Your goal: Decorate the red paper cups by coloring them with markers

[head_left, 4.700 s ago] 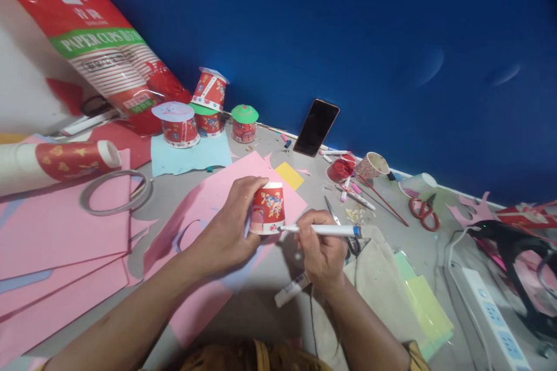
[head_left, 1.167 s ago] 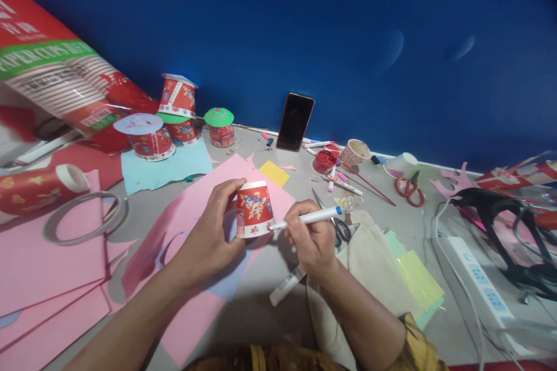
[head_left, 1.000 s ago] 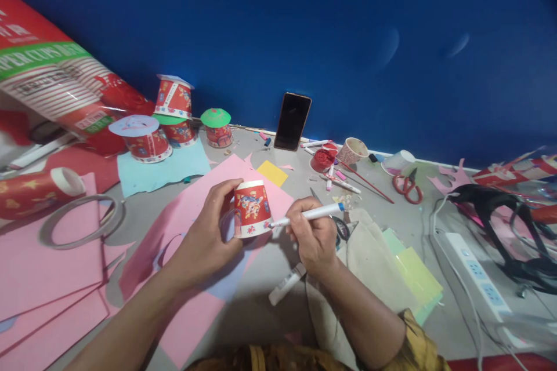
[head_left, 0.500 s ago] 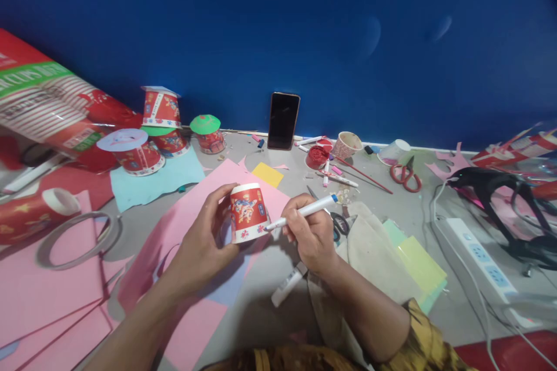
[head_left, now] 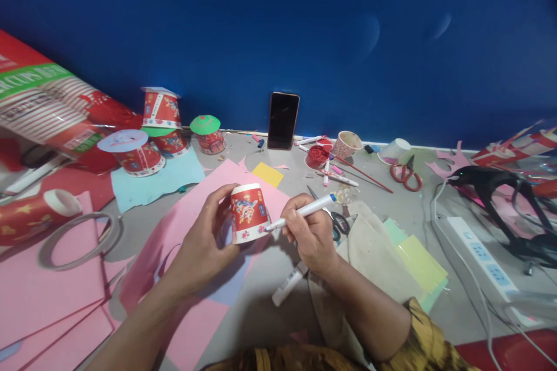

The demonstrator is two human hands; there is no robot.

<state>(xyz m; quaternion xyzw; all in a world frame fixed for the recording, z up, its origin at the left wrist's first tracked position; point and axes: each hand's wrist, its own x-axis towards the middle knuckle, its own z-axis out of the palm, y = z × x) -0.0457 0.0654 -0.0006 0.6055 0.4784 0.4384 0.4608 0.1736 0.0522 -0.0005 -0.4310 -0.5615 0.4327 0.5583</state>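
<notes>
In my left hand [head_left: 208, 237] is a red and white paper cup [head_left: 248, 211], held bottom up with its wide rim downward. A printed figure and small flowers decorate its side. Between the fingers of my right hand [head_left: 311, 237] sits a white marker [head_left: 304, 210] with a blue end. The marker's tip meets the cup's lower right side, at the white band; whether it touches I cannot tell. Below the hands lie pink paper [head_left: 209, 191] and a small white tube [head_left: 289, 284]. Scissors with dark handles [head_left: 339, 223] are just beyond my right hand, partly hidden.
Decorated cups [head_left: 141, 153] stand at the back left beside a pack of paper cups [head_left: 56, 98]. A tape roll [head_left: 46, 255] rests at left. A phone [head_left: 284, 120] leans on the blue wall. Red-handled scissors [head_left: 407, 177] and a power strip [head_left: 483, 255] are at right.
</notes>
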